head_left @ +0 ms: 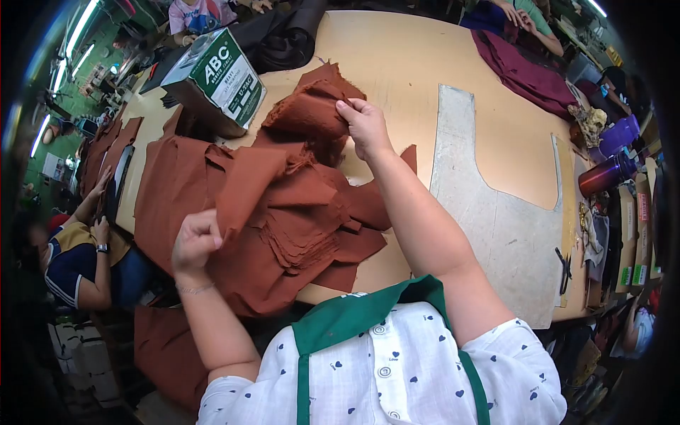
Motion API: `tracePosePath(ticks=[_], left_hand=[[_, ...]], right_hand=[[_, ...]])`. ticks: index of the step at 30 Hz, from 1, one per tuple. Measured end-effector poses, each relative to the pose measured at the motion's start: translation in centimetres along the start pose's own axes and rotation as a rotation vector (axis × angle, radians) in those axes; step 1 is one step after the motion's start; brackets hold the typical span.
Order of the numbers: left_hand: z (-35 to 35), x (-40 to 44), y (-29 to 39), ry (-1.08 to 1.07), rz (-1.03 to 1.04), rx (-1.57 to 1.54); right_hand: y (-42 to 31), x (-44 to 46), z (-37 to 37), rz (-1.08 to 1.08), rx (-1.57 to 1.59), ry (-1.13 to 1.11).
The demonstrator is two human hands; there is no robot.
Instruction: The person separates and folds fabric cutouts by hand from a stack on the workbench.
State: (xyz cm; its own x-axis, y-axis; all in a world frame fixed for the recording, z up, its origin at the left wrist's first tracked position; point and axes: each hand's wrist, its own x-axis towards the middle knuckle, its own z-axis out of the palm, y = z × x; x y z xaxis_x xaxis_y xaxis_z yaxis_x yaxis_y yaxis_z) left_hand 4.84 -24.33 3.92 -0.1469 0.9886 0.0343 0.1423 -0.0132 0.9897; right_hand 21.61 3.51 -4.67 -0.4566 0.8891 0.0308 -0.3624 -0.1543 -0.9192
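Observation:
A heap of rust-brown cut fabric pieces (304,237) covers the left half of the table, with a layered stack of edges near its middle. My left hand (197,241) is closed on the edge of a brown fabric piece (248,180) at the heap's near left. Farther off, my right hand (365,126) pinches a bunched brown fabric piece (312,113) with frayed edges, lifted at the far side of the heap. Some fingertips of both hands are hidden by cloth or turned away.
A green and white ABC box (223,85) stands behind the heap. On the right lies a large grey pattern piece (489,234), with black scissors (564,270) beside it. Maroon cloth (524,74) and a purple tumbler (608,175) are at the right edge. A co-worker (92,255) sits left.

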Motion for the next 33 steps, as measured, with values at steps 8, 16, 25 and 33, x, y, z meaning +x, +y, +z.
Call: tracePosePath(ticks=[8,16,25,33], left_hand=[[5.7,3.2,3.6,0.681,0.273,0.587],[12.0,13.6,-2.5,0.519,0.205,0.615],[11.7,12.9,-2.8,0.403,0.092,0.264],[12.3,12.4,-2.7,0.493,0.028,-0.088]], right_hand=[[-2.7,-3.4,2.3,0.076,0.251,-0.157],[-0.9,-5.2,1.5,0.045,0.214,-0.163],[-1.9,-5.7,1.8,0.187,0.292,-0.133],[-0.3,-5.3,2.0,0.040,0.224,-0.195]])
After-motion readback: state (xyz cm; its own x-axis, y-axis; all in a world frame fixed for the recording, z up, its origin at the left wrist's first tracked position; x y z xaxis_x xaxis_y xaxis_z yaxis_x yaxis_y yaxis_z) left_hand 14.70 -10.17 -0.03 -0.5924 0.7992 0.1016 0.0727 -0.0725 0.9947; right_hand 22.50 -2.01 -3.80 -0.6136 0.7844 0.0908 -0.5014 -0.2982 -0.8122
